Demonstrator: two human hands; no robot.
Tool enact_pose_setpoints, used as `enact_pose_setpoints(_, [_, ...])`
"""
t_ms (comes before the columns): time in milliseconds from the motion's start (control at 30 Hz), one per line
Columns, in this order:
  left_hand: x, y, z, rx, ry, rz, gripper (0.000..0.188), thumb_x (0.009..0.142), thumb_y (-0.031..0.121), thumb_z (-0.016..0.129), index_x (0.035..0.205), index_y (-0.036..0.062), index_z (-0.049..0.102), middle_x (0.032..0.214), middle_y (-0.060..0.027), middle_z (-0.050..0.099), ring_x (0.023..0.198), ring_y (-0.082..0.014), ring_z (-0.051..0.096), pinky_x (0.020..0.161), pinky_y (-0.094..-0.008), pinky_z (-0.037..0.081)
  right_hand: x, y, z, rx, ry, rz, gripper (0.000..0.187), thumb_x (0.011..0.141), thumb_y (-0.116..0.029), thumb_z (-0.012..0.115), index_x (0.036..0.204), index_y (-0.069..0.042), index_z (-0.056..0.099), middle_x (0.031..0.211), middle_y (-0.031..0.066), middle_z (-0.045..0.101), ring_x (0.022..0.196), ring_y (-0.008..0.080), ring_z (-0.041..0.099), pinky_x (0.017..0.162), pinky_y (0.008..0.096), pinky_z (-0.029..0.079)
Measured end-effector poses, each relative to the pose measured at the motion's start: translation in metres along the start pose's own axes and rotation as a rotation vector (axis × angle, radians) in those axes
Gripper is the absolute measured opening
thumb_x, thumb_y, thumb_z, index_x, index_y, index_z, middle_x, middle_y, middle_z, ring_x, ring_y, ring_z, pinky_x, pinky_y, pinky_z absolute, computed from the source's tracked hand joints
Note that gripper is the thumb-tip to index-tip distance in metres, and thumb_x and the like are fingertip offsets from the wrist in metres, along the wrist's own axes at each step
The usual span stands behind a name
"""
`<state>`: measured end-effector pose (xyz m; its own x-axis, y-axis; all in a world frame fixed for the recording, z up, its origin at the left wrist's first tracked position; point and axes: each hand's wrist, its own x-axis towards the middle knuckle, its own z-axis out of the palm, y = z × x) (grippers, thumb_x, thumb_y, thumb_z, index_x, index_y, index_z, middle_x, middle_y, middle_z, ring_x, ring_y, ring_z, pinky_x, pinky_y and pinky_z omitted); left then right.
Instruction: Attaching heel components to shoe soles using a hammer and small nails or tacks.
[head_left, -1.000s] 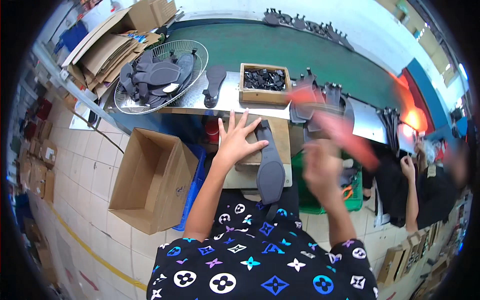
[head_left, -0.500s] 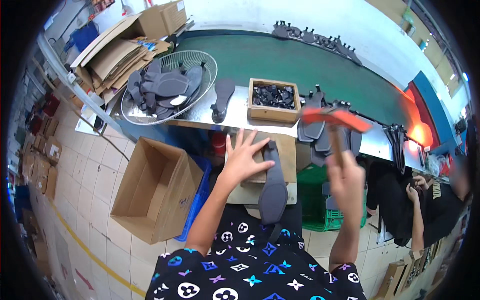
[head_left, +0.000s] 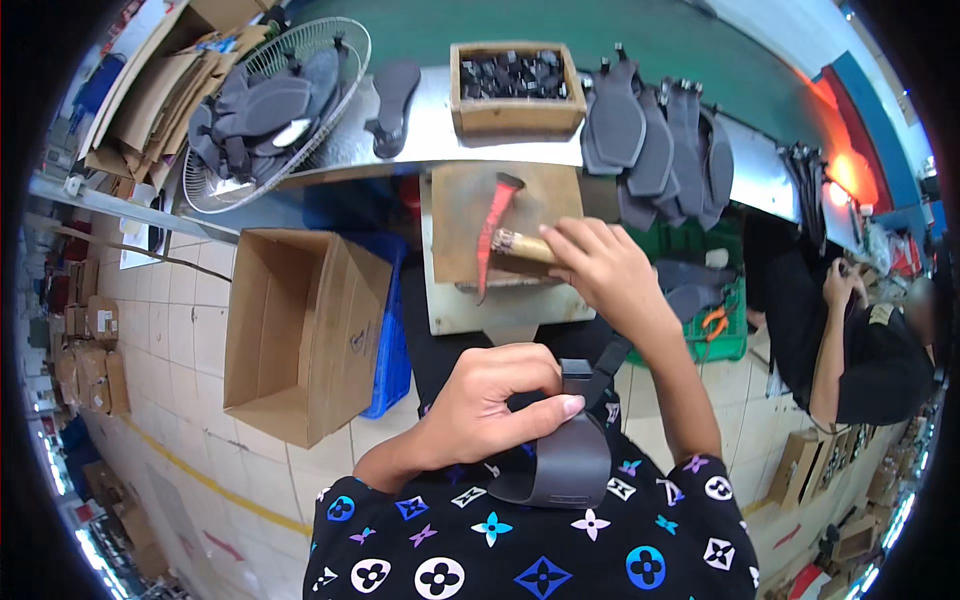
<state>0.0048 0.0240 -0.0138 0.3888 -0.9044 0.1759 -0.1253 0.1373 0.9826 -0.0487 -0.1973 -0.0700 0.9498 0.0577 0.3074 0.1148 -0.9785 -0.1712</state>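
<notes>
My left hand (head_left: 510,400) grips a dark grey shoe sole (head_left: 575,465) close to my patterned shirt, thumb on top. A small black block heel (head_left: 576,372) stands up beside the thumb, and a dark strap extends from the sole toward the right. My right hand (head_left: 605,270) is closed around the wooden handle of a hammer (head_left: 520,245). The hammer's red head rests on or just above the brown board (head_left: 460,200) on the work stand; I cannot tell which.
Beyond the stand, a wooden box (head_left: 515,120) holds small black heels. Grey soles (head_left: 645,150) lie right of it, and a wire basket (head_left: 355,50) of soles left. An empty carton (head_left: 290,330) stands at left. A green crate (head_left: 735,300) and a co-worker (head_left: 860,350) are at right.
My left hand has gone from lying spread on the board to gripping the sole near my body. My right hand has lowered the raised hammer to the board. The view has tilted downward.
</notes>
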Motion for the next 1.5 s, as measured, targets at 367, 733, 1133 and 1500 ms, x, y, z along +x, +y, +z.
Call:
enact_pose_setpoints(367, [-0.011, -0.008, 0.012, -0.153, -0.123, -0.218, 0.017, 0.087, 0.011, 0.068, 0.078, -0.003, 0.063, 0.08, -0.0108, 0.063, 0.073, -0.0186, 0.06, 0.067, -0.0296, 0.046, -0.047, -0.057, -0.015, 1.734, 0.04, 0.243, 0.056, 0.097, -0.054, 0.05, 0.103, 0.0, 0.065, 0.115, 0.0229, 0.063, 0.112, 0.0335, 0.06, 0.099, 0.0453, 0.045])
enact_pose_setpoints(733, [-0.006, 0.003, 0.031, -0.742, -0.19, -0.444, 0.026, 0.099, 0.009, 0.051, 0.12, -0.0055, 0.057, 0.107, -0.0094, 0.06, 0.103, -0.0185, 0.057, 0.094, -0.0307, 0.044, -0.057, -0.083, -0.023, 2.005, 0.034, 0.424, 0.059, 0.092, -0.064, 0.047, 0.085, -0.007, 0.058, 0.098, 0.0182, 0.065, 0.102, 0.0324, 0.057, 0.093, 0.047, 0.045])
enact_pose_setpoints(1133, [-0.006, -0.007, 0.036, -0.91, -0.328, -0.571, 0.029, 0.106, 0.016, 0.04, 0.115, -0.0063, 0.056, 0.11, -0.0111, 0.058, 0.106, -0.0165, 0.054, 0.093, -0.0284, 0.042, -0.062, -0.087, -0.02, 2.073, 0.103, 0.5, 0.065, 0.088, -0.071, 0.043, 0.086, -0.007, 0.054, 0.08, 0.0064, 0.058, 0.09, 0.0254, 0.055, 0.088, 0.0407, 0.045])
enact_pose_setpoints(1500, [0.001, -0.003, 0.03, -0.976, -0.307, -0.727, 0.032, 0.106, 0.021, 0.037, 0.11, -0.004, 0.057, 0.105, -0.0095, 0.059, 0.101, -0.0148, 0.055, 0.09, -0.0283, 0.042, -0.065, -0.091, -0.009, 2.214, 0.126, 0.549, 0.06, 0.091, -0.067, 0.044, 0.088, -0.008, 0.056, 0.081, 0.0037, 0.057, 0.095, 0.0257, 0.054, 0.09, 0.0396, 0.044])
